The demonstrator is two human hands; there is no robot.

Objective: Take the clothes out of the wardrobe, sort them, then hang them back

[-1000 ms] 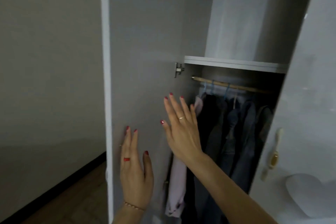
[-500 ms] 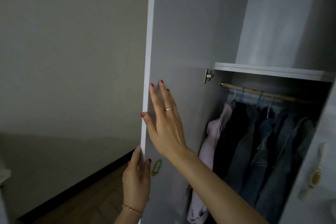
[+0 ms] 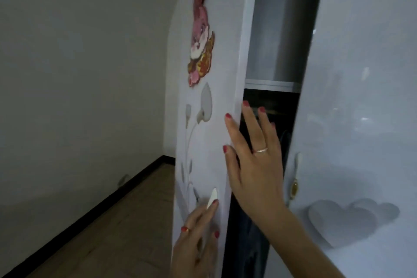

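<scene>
there, door edge (image 3: 239,56) under right fingers (image 3: 249,128)

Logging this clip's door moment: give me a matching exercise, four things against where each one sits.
Things:
1. rabbit sticker
2. left hand
3. right hand
4. heart decoration

Places:
A. on the right door's face
B. high on the left door's face
C. low on the left door's face, at its handle
D. at the left door's free edge

Pairs: 1-B, 2-C, 3-D, 4-A
</scene>
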